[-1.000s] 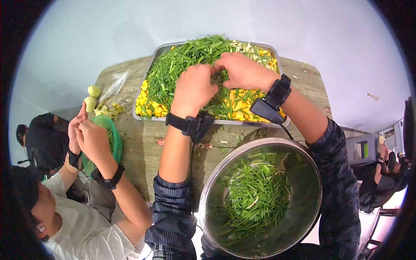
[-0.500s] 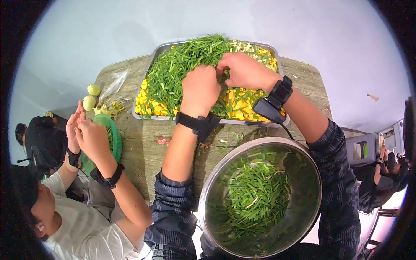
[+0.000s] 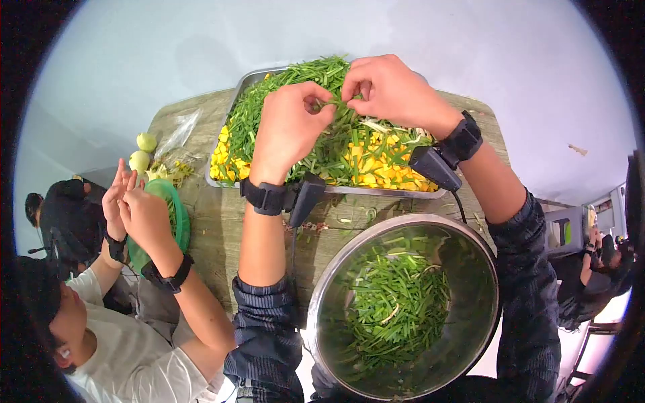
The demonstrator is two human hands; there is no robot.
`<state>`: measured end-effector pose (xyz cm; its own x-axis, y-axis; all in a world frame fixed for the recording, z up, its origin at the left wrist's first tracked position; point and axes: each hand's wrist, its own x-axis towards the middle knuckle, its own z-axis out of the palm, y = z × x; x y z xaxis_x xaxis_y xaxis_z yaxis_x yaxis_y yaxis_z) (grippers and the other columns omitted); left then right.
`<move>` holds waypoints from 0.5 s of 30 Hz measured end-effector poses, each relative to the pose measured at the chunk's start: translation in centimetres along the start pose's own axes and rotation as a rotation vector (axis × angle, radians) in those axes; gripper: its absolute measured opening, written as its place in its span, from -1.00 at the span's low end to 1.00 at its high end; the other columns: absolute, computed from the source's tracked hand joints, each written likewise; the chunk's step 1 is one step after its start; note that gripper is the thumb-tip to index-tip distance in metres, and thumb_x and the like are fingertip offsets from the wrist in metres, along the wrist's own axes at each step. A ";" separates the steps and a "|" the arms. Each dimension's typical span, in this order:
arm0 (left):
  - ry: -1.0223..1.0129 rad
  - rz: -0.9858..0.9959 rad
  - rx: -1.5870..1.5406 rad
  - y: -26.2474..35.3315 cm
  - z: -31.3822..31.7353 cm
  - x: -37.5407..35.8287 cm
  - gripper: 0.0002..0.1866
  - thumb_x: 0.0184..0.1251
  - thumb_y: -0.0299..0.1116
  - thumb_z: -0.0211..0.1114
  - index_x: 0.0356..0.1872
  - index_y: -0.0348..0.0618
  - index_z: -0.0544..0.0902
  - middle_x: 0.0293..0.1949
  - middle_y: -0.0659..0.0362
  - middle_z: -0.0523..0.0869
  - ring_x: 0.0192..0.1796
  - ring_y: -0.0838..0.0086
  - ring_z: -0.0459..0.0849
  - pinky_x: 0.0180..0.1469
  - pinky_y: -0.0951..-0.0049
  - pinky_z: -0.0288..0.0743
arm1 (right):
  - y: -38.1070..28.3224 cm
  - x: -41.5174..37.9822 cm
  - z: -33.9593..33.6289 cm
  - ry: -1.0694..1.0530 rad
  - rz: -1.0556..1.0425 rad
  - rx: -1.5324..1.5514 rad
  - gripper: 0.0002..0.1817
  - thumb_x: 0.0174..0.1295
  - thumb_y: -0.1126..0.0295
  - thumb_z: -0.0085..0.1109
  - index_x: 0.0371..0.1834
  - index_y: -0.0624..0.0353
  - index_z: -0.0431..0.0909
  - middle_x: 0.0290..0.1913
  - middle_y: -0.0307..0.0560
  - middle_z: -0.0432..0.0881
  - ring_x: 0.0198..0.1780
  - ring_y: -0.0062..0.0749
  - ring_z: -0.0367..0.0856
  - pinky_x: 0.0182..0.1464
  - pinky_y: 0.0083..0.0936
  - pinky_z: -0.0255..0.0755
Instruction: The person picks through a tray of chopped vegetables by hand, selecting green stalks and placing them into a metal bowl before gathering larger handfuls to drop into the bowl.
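Over the metal tray (image 3: 396,193), my left hand (image 3: 293,124) and my right hand (image 3: 390,88) are raised close together, fingertips almost meeting. Each pinches cut chives (image 3: 338,103) between thumb and forefinger; the exact pieces are partly hidden by the fingers. Beneath them a heap of chopped chives (image 3: 250,121) covers much of the tray, with yellow diced pieces (image 3: 379,161) showing along the front and left. Pale thin strips lie near the right side, partly behind my right hand. In front of me a steel bowl (image 3: 480,295) holds more cut chives (image 3: 396,302).
A co-worker (image 3: 134,336) at the left has both hands raised beside a green basket (image 3: 183,218). Two pale green round items (image 3: 139,160), a clear plastic bag (image 3: 181,127) and scraps lie on the wooden table (image 3: 208,248). Other people sit farther back on both sides.
Both my hands have lifted up from the heap, the left moving slightly left and the right upward. Chives now show between their fingertips. The bowl has stayed put.
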<state>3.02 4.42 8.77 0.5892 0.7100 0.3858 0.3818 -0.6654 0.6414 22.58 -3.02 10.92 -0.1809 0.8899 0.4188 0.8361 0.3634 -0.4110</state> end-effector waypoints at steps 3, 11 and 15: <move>-0.007 0.000 -0.052 0.9 -0.6 -0.3 -0.79 0.18 -0.40 0.48 -0.19 -0.26 0.79 -0.47 0.12 0.75 -0.42 0.50 0.68 -0.30 0.42 0.56 | -1.3 -0.5 -1.5 0.031 -0.022 0.008 -0.87 0.03 0.46 0.35 -0.34 0.22 0.73 -0.33 -0.03 0.72 -0.29 -0.16 0.71 -0.17 -0.32 0.61; -0.134 0.179 -0.361 9.0 -4.3 -5.5 -0.85 0.21 -0.48 0.43 -0.20 -0.23 0.76 -0.30 0.28 0.79 -0.33 0.67 0.69 -0.25 0.57 0.63 | -10.2 -7.0 -8.0 0.123 -0.163 -0.138 -0.86 -0.03 0.61 0.41 -0.39 0.21 0.67 -0.39 -0.16 0.63 -0.40 -0.46 0.59 -0.37 -0.54 0.45; -0.655 0.750 -0.484 10.9 -5.1 -8.5 -0.75 0.18 -0.38 0.52 -0.14 -0.14 0.70 -0.35 0.10 0.69 -0.37 0.21 0.74 -0.35 0.31 0.63 | -14.3 -13.5 -10.6 -0.361 -0.250 0.072 -0.82 0.03 0.40 0.33 -0.36 0.20 0.55 -0.34 -0.08 0.55 -0.34 -0.19 0.66 -0.33 -0.39 0.59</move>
<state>-1.48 -7.68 15.84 0.8718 -0.1899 0.4515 -0.4643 -0.6139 0.6384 18.59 -23.13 19.77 -0.5530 0.8066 0.2086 0.7076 0.5869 -0.3934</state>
